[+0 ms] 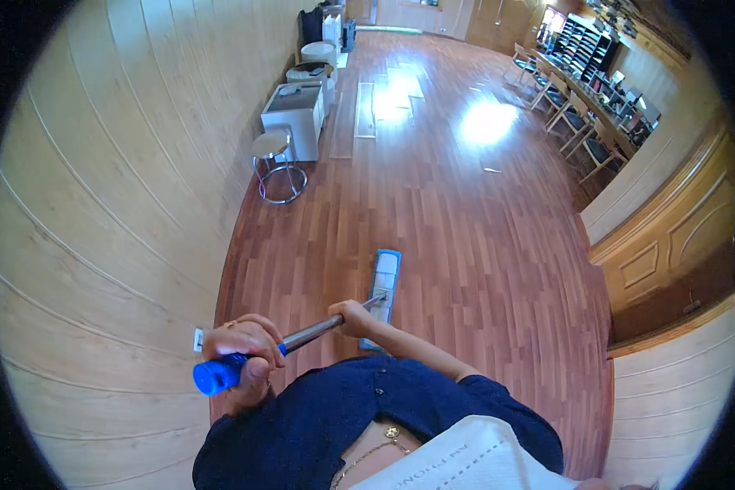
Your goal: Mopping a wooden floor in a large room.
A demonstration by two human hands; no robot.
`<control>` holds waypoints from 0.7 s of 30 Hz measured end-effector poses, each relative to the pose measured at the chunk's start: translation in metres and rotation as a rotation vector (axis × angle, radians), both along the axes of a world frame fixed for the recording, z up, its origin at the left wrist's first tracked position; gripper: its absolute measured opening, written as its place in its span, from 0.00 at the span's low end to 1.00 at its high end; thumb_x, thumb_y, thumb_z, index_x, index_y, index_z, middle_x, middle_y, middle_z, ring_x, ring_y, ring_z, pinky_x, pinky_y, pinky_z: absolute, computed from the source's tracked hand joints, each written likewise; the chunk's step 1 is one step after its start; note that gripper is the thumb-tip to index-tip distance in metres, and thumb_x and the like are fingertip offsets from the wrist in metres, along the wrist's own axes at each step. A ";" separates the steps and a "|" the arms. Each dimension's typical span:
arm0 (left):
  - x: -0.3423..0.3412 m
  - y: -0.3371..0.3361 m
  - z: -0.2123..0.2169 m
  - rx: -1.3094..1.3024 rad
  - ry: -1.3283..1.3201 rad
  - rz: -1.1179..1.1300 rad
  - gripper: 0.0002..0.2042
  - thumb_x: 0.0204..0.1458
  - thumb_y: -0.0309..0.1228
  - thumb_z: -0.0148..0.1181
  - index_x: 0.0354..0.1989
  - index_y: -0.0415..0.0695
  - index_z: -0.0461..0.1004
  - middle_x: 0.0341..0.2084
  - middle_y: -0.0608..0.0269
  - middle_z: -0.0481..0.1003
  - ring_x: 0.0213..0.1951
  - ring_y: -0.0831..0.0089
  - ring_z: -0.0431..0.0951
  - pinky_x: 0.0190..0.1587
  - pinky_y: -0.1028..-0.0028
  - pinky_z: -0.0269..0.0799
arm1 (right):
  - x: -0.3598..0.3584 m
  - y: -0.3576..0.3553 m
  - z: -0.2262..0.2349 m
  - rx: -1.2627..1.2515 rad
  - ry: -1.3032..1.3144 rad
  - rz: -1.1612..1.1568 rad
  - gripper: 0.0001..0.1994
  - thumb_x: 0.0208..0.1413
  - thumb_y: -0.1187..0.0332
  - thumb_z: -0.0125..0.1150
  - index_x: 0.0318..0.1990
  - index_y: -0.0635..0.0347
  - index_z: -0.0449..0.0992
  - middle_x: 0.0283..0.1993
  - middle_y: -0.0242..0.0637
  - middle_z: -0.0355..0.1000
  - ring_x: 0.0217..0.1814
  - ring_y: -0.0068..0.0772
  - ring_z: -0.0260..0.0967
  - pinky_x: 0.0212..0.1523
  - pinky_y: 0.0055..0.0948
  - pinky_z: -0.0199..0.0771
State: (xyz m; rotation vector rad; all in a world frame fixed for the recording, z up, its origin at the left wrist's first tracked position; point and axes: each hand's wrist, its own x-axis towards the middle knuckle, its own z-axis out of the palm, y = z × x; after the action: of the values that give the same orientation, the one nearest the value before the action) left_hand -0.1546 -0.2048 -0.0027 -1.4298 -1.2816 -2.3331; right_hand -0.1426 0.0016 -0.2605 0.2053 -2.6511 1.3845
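Observation:
A flat mop with a metal pole slants across in front of my body. My left hand is wrapped round its blue end grip, high up near the left wall. Farther down the pole my right hand is closed round the metal. On the wood-look floor, the long blue-edged mop head lies flat, pointing away from me. My right hand and forearm hide part of the lower pole and the near end of the head.
A round stool with chrome legs stands by the left wall, beside a white cabinet and bins. At the far right, several chairs line a long desk. A wooden door is on the right. Light glares off the floor.

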 end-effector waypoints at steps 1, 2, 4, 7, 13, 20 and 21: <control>0.001 0.003 0.001 -0.022 -0.002 -0.009 0.14 0.51 0.40 0.66 0.35 0.46 0.68 0.12 0.66 0.72 0.16 0.74 0.75 0.28 0.69 0.72 | 0.003 0.003 -0.003 0.011 0.008 -0.015 0.04 0.36 0.77 0.57 0.19 0.57 0.68 0.22 0.49 0.67 0.28 0.56 0.67 0.27 0.43 0.64; 0.003 0.002 0.000 -0.032 0.009 -0.016 0.14 0.51 0.39 0.66 0.35 0.46 0.68 0.12 0.66 0.72 0.16 0.74 0.74 0.28 0.69 0.72 | 0.008 0.002 -0.003 0.009 0.013 -0.039 0.04 0.36 0.77 0.57 0.19 0.57 0.68 0.22 0.49 0.67 0.28 0.56 0.67 0.27 0.43 0.64; 0.011 0.006 0.001 -0.021 -0.004 -0.032 0.13 0.51 0.39 0.66 0.34 0.46 0.68 0.12 0.67 0.72 0.15 0.74 0.74 0.28 0.69 0.72 | 0.022 0.004 -0.003 -0.059 0.073 -0.060 0.04 0.36 0.78 0.55 0.19 0.58 0.68 0.22 0.49 0.67 0.29 0.56 0.67 0.27 0.43 0.64; 0.022 0.016 -0.003 -0.014 -0.034 -0.089 0.13 0.52 0.39 0.65 0.33 0.46 0.68 0.12 0.67 0.72 0.15 0.74 0.73 0.28 0.70 0.72 | 0.051 0.015 -0.012 0.021 -0.024 -0.136 0.05 0.36 0.75 0.59 0.19 0.58 0.68 0.23 0.49 0.67 0.27 0.57 0.66 0.27 0.44 0.65; 0.061 0.045 -0.002 -0.122 -0.093 -0.389 0.11 0.53 0.35 0.64 0.31 0.43 0.70 0.17 0.63 0.73 0.20 0.73 0.73 0.26 0.71 0.70 | 0.141 0.036 -0.022 0.034 0.103 -0.461 0.09 0.39 0.72 0.63 0.19 0.61 0.67 0.19 0.51 0.63 0.21 0.53 0.61 0.22 0.43 0.60; 0.119 0.081 -0.003 -0.171 -0.103 -0.726 0.06 0.53 0.28 0.61 0.30 0.41 0.71 0.18 0.59 0.73 0.21 0.69 0.74 0.28 0.69 0.71 | 0.264 0.031 -0.017 0.092 0.038 -0.797 0.11 0.47 0.65 0.61 0.19 0.59 0.69 0.22 0.52 0.67 0.26 0.58 0.67 0.26 0.48 0.64; 0.126 0.087 -0.001 -0.208 -0.069 -0.775 0.06 0.52 0.28 0.61 0.29 0.40 0.71 0.17 0.58 0.73 0.21 0.68 0.74 0.29 0.68 0.71 | 0.280 0.028 -0.020 0.052 0.035 -0.856 0.11 0.47 0.65 0.61 0.19 0.59 0.69 0.22 0.51 0.67 0.27 0.58 0.67 0.26 0.47 0.65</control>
State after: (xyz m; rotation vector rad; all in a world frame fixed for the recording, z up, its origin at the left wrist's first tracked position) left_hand -0.0284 -0.1177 -0.0038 -2.2531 -1.1437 -2.7649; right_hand 0.1374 0.0300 -0.2809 -0.7937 -2.2663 0.9850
